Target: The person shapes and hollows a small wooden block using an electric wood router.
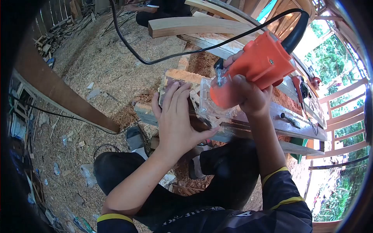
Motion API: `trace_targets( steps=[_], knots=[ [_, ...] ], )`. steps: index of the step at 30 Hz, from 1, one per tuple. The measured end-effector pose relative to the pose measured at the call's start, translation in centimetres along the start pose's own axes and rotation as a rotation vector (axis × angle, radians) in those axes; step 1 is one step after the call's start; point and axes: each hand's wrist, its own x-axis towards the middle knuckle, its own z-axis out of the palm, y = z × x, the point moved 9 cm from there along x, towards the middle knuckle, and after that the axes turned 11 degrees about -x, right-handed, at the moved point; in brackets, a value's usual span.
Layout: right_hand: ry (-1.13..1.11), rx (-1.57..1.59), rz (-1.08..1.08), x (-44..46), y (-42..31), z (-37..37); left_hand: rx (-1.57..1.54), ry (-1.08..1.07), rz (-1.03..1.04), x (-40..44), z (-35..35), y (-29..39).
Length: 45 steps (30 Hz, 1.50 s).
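Observation:
My right hand [250, 93] is wrapped round an orange trim router [262, 62], tilted, its black cable leaving the top end. The router's clear plastic base [206, 95] is at a wooden piece [180, 79] dusted with shavings; whether the bit touches wood is hidden. My left hand [175, 110] lies on that piece with fingers stretched out and thumb apart, beside the base. Under both hands is a wooden bench beam [233, 130].
The black cable [145, 62] loops across the upper view. Curved timber [198, 26] lies beyond the work. An orange-red power tool [298, 87] and a dark hand tool [290, 120] lie at right. A brown post [66, 99] stands left. Another person [167, 13] sits at the back.

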Motion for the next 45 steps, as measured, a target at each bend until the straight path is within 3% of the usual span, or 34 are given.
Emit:
trace_targets(
  steps=[15, 18, 45],
  knots=[
    [-0.039, -0.042, -0.096, -0.2, -0.3, 0.5, 0.004, 0.012, 0.017, 0.2, 0.1, 0.3],
    [-0.058, -0.097, -0.017, -0.1, -0.4, 0.5, 0.003, 0.007, 0.020, 0.2, 0.2, 0.3],
    [-0.056, -0.088, -0.022, -0.3, -1.2, 0.4, -0.002, 0.012, 0.014, 0.3, 0.1, 0.5]
  ],
)
